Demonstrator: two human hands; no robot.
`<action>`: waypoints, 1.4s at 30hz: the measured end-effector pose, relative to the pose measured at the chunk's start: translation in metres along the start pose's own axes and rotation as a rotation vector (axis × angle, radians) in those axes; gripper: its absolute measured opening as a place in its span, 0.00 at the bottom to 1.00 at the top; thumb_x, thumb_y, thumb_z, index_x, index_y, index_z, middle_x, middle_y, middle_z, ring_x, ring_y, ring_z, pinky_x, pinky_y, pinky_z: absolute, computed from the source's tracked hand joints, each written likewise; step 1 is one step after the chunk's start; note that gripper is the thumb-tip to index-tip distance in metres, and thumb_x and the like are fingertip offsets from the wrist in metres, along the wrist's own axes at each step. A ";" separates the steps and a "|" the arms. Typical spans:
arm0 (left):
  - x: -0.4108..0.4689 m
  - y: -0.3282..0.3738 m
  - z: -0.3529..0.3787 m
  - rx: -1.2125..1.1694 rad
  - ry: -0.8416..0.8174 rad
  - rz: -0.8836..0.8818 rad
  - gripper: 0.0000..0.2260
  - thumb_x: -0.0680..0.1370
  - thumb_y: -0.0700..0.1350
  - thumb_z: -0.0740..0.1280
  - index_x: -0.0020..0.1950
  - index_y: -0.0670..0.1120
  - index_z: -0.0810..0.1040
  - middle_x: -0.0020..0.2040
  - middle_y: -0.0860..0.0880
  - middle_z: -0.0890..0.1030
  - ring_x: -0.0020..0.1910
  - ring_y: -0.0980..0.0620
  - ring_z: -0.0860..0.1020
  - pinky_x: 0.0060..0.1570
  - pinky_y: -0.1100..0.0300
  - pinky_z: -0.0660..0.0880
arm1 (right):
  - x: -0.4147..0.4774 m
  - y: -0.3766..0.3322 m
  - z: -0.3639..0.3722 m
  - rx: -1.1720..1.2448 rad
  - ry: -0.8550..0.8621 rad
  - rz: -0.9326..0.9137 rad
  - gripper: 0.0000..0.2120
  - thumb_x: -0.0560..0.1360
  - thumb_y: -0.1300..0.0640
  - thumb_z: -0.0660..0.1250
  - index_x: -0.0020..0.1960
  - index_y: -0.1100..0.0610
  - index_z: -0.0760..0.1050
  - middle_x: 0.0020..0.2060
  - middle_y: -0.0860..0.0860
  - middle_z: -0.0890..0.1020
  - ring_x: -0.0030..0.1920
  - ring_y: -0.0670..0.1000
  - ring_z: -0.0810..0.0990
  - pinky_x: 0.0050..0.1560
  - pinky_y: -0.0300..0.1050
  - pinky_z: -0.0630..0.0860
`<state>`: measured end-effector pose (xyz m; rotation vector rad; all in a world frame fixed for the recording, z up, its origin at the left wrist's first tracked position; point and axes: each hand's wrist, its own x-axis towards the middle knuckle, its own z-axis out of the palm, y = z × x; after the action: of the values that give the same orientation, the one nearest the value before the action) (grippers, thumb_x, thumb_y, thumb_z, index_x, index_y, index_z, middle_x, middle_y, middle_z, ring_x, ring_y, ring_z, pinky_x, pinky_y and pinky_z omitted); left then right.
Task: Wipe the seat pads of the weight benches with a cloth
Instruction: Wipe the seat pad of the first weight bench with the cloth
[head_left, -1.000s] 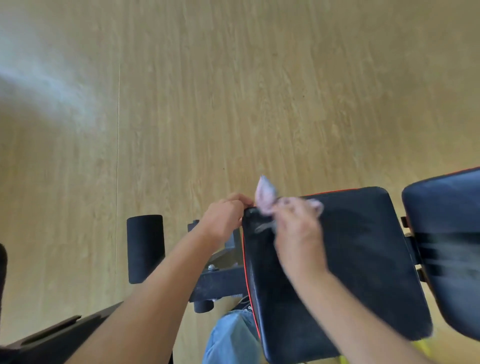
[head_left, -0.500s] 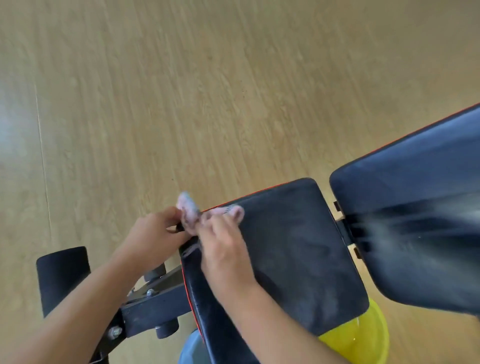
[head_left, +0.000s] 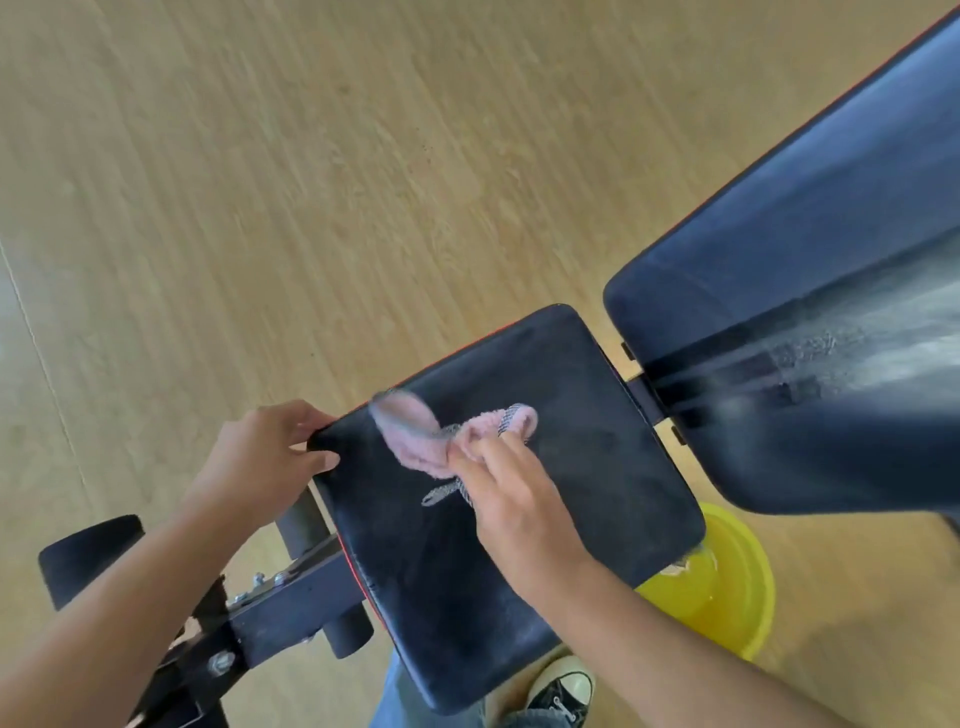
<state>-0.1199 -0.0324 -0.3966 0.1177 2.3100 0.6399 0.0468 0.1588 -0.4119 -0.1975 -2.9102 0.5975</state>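
A black seat pad (head_left: 587, 467) with a red edge fills the middle of the view. My right hand (head_left: 511, 499) holds a pink cloth (head_left: 415, 439) with a mesh side and presses it on the pad's upper middle. My left hand (head_left: 260, 457) grips the pad's left corner, thumb on top and fingers over the edge. The long dark backrest pad (head_left: 810, 322) rises to the right, with pale streaks along its middle.
The black steel frame (head_left: 291, 608) and a foam roller (head_left: 85, 556) stick out at lower left. A yellow bucket (head_left: 737, 587) stands on the wooden floor under the pad's right side. My sneaker (head_left: 563, 686) and jeans leg show below the pad.
My right hand has slid the cloth from the pad's left corner toward its middle. My left hand keeps its hold on the corner. The view has shifted toward the backrest.
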 end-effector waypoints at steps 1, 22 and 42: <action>0.001 0.002 -0.001 0.015 0.000 0.001 0.12 0.73 0.39 0.75 0.45 0.57 0.81 0.47 0.53 0.84 0.48 0.52 0.80 0.39 0.65 0.69 | -0.006 0.015 -0.013 -0.022 -0.069 -0.143 0.14 0.79 0.72 0.61 0.56 0.63 0.82 0.42 0.56 0.78 0.42 0.55 0.75 0.45 0.46 0.76; 0.016 -0.011 -0.006 -0.032 -0.054 -0.065 0.16 0.69 0.42 0.80 0.44 0.64 0.83 0.42 0.59 0.88 0.47 0.49 0.86 0.53 0.46 0.81 | -0.051 0.095 -0.054 -0.132 0.103 0.414 0.11 0.76 0.72 0.68 0.56 0.63 0.83 0.48 0.57 0.80 0.51 0.59 0.79 0.54 0.55 0.79; 0.025 -0.021 -0.002 -0.182 -0.088 -0.057 0.13 0.67 0.37 0.80 0.45 0.53 0.86 0.47 0.51 0.88 0.48 0.46 0.87 0.58 0.46 0.80 | -0.125 -0.051 -0.003 0.071 -0.028 0.246 0.16 0.84 0.64 0.55 0.60 0.58 0.82 0.53 0.51 0.82 0.49 0.55 0.80 0.48 0.47 0.78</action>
<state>-0.1382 -0.0453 -0.4213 -0.0054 2.1519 0.7958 0.1648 0.0930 -0.4052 -0.5477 -2.9071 0.7453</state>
